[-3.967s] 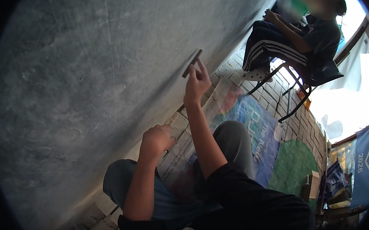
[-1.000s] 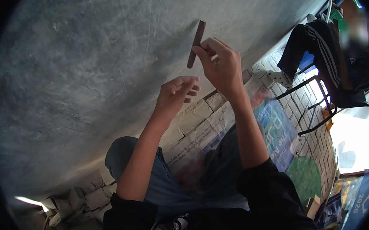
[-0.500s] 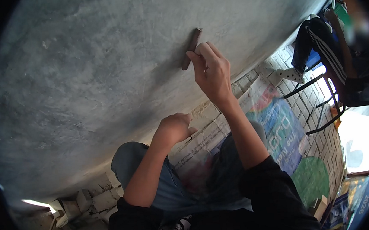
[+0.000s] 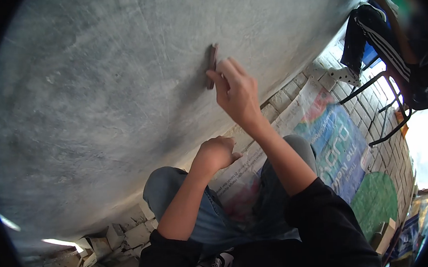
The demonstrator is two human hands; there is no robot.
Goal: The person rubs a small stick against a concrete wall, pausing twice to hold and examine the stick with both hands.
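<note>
My right hand (image 4: pixel 240 96) grips a narrow reddish-brown sanding block (image 4: pixel 212 64) between thumb and fingers. The block lies against the smooth grey plastered wall (image 4: pixel 96 82), its long side running up and down in view, a shadow beside it. Lower down, my left hand (image 4: pixel 215 154) hangs loosely curled near my knee, close to the wall's base. Its thumb points out to the right and nothing shows in it; the palm side is hidden.
Printed plastic banner sheets (image 4: pixel 332 157) cover part of the brick paving (image 4: pixel 369 120) around my knees. A person in striped trousers (image 4: pixel 381 40) sits on a black-framed chair (image 4: pixel 389 121) at upper right. Broken bricks (image 4: pixel 132 236) lie at lower left along the wall.
My right hand has slid the sanding block leftward and slightly down along the wall. The whole view has shifted a little; my left hand stays curled near my knee.
</note>
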